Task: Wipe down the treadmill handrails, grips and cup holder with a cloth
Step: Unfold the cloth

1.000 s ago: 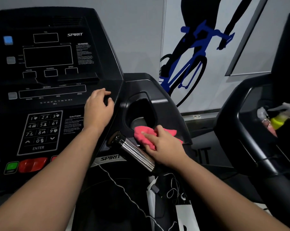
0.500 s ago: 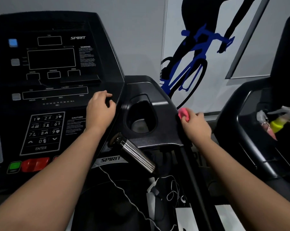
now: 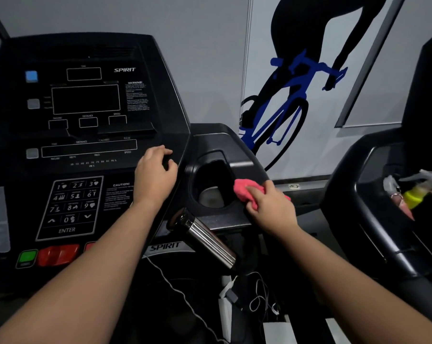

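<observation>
- A pink cloth (image 3: 244, 192) is gripped in the curled fingers of the right hand (image 3: 272, 207) and pressed on the cup holder's (image 3: 210, 157) right rim.
- The left hand (image 3: 155, 180) is rested on the console (image 3: 85, 145) with fingers loosely curled and nothing held.
- A metal grip (image 3: 207, 242) is seen below the right fingers, apart from them.

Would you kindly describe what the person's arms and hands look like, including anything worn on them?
The left hand and right hand are ungloved, with no ring, watch or bracelet visible. The left forearm and right forearm are bare as far as the frame shows; no sleeves appear.
</observation>
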